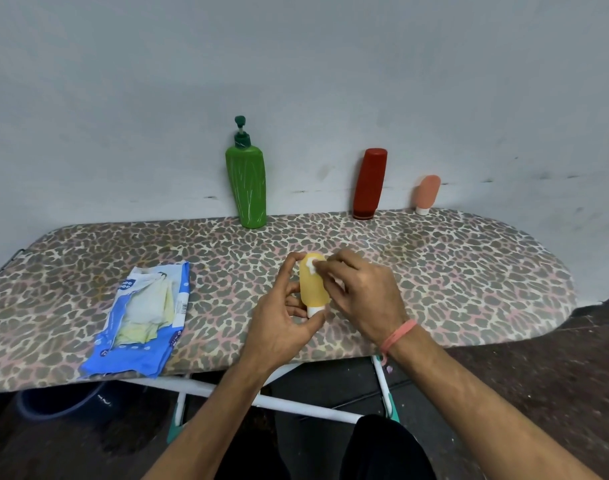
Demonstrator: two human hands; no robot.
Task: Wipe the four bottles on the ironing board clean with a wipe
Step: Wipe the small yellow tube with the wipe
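Left hand [282,317] gripping yellow bottle [314,287] (cap down), right hand [361,292] pinching wipe [311,264] against its top

I see left hand [278,320] gripping yellow bottle [314,289] | right hand [361,294] pressing white wipe [311,264] on its top | green bottle [246,188], red bottle [369,183], peach bottle [427,194] against wall | wipe pack [142,313] on ironing board [469,271]

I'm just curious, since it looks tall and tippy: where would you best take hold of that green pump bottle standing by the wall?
Probably round the broad upper body of the green pump bottle, just below the shoulder, coming from the front, since the wall blocks the back. It tapers toward the base and its pump head is thin, so the wide part likely gives a hand the surest hold.
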